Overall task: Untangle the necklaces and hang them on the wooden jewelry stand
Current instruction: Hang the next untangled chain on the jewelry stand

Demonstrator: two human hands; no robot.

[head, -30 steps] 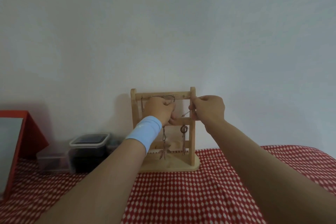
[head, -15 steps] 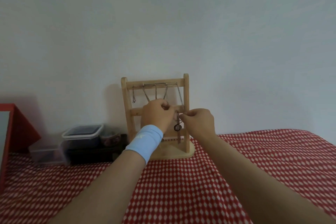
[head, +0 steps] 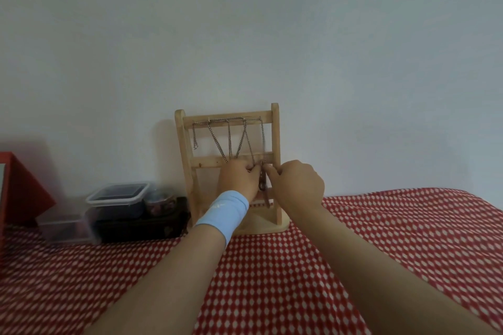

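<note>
The wooden jewelry stand (head: 181, 149) is upright on a red-and-white checked cloth (head: 381, 239), its back close to a plain pale wall (head: 272, 35). Several necklaces (head: 230, 139) hang from its top bar, and their chains slant down toward the middle bar. One short end dangles alone near the left post.

Both hands meet just below the middle bar, toward the right post. The left hand (head: 239, 178), with a light blue wristband (head: 223, 212) on its wrist, has its fingers curled and pinches a pendant necklace (head: 261, 185). The right hand (head: 296, 185) pinches the same chain from the other side between thumb and forefinger. A dark pendant hangs in the narrow gap between the two hands.

The left hand covers the lower ends of most chains and much of the stand's lower half, so where those chains end cannot be told. Both forearms cross the cloth in the foreground.

To the left of the stand, against the wall, a lidded clear tub (head: 118, 194) sits on a dark box (head: 141, 226), with a small round jar (head: 159, 200) beside it and a low clear box (head: 65, 226) further left. A red board (head: 21, 193) leans at the left edge.
</note>
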